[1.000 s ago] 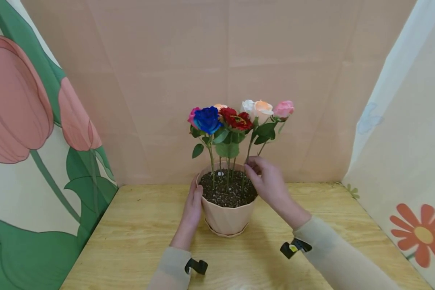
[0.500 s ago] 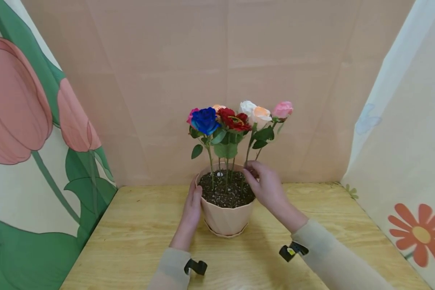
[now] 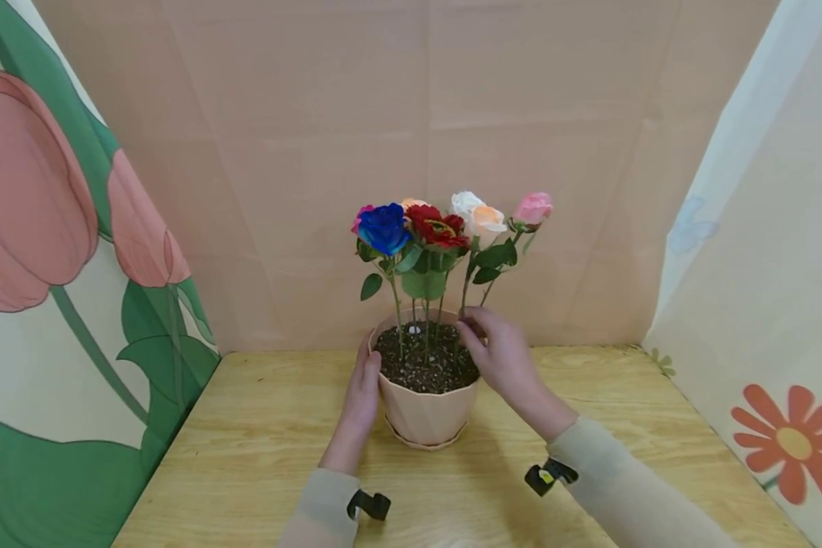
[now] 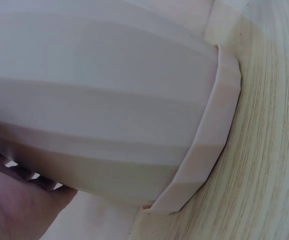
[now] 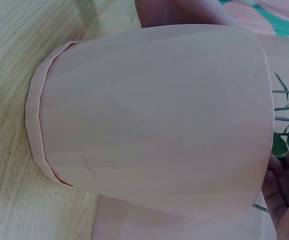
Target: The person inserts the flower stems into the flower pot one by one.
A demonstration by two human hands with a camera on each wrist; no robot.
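Observation:
A pale pink faceted flower pot (image 3: 428, 415) filled with dark soil (image 3: 428, 369) stands on its saucer (image 5: 34, 117). My left hand (image 3: 361, 392) holds the pot's left side, thumb near the rim; in the left wrist view its fingers (image 4: 44, 182) lie along the wall. At the right rim my right hand (image 3: 503, 354) pinches the stem of a peach-and-white rose (image 3: 485, 223) between thumb and fingers; the stem runs down into the soil. A pink rose (image 3: 533, 209) leans right, its lower stem hidden behind this hand.
Blue rose (image 3: 383, 228), red flower (image 3: 438, 228) and white rose (image 3: 464, 204) crowd the pot's top. The wooden table (image 3: 260, 449) ends at a pink back cloth (image 3: 315, 152), with flower-printed panels at both sides.
The peach-and-white rose and my right hand have shifted slightly left and down. The left hand has stayed against the pot.

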